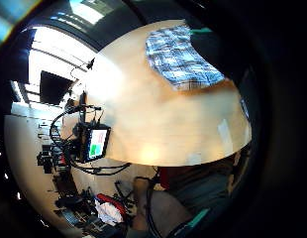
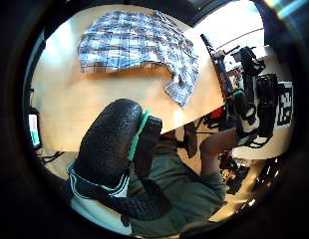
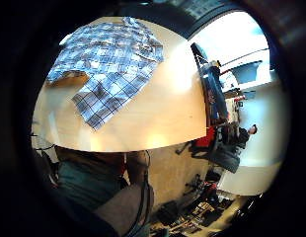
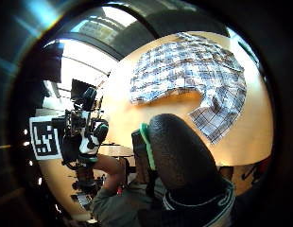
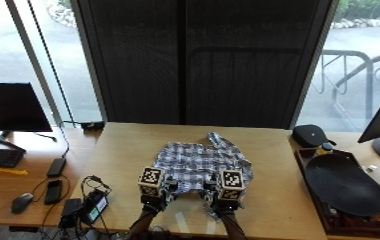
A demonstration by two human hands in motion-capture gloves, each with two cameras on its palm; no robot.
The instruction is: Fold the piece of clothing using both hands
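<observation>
A blue and white checked shirt (image 5: 200, 165) lies spread and a bit rumpled on the middle of the wooden table (image 5: 127, 150). One sleeve reaches toward the far edge. My left hand (image 5: 152, 198) and right hand (image 5: 225, 199) hover side by side over the shirt's near hem, close to the table's front edge, and neither holds cloth. The palm views show the shirt (image 2: 134, 40) (image 4: 193, 71) (image 3: 106, 64) (image 1: 180, 57) lying apart from the hands. A gloved finger (image 2: 114, 144) (image 4: 177, 156) shows relaxed with nothing in it in each thumb side view.
A dark tray (image 5: 343, 187) with a black oval dish stands at the table's right end, a black pouch (image 5: 310, 135) behind it. A power brick with cables (image 5: 90, 205) sits at the front left corner. A side desk (image 5: 17, 190) with mouse and keyboard adjoins on the left.
</observation>
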